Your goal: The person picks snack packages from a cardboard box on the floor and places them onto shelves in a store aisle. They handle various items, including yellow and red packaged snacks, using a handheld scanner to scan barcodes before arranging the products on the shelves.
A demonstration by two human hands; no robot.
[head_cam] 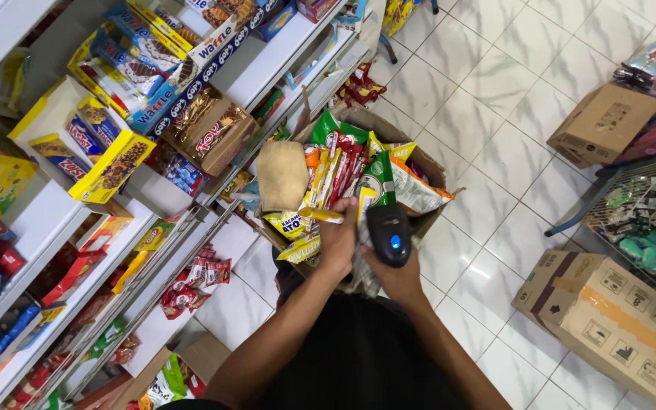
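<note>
My right hand grips a black handheld barcode scanner with a blue light on top, held over the near edge of an open cardboard box. My left hand reaches into that box and holds a yellow snack packet by its end. The box is crammed with upright snack packets in red, green, yellow and orange. A beige cloth-like pad lies on the box's left side.
White shelves on the left carry display boxes of wafers and chocolate bars. A wire rack with hanging red sachets sits below them. Closed cardboard boxes and a wire basket stand on the white tiled floor to the right.
</note>
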